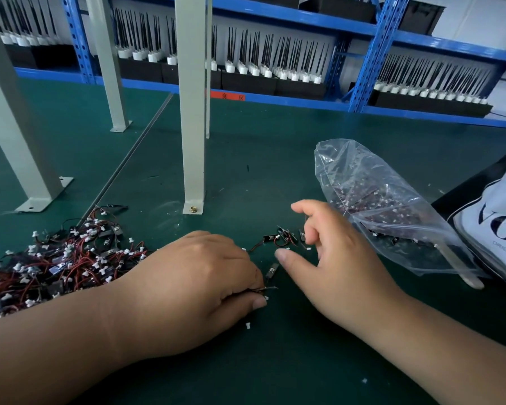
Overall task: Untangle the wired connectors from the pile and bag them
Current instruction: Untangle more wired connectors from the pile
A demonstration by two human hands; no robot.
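Observation:
A tangled pile of wired connectors (56, 258), red and black wires with white plugs and small black boards, lies on the green mat at the left. My left hand (205, 285) rests on the mat beside the pile and pinches one connector (268, 288) between thumb and fingers. A few loose connectors (284, 236) lie between my hands. My right hand (333, 252) hovers over them with fingers spread and thumb out, holding nothing. A clear plastic bag (386, 206) partly filled with connectors lies to the right, its mouth facing my right hand.
Grey metal posts (192, 112) are bolted to the mat behind my hands. Blue shelving (368, 54) at the back holds black trays of antennas. A white printed bag (500, 217) sits at the right edge. Stray white plugs (248, 325) dot the mat.

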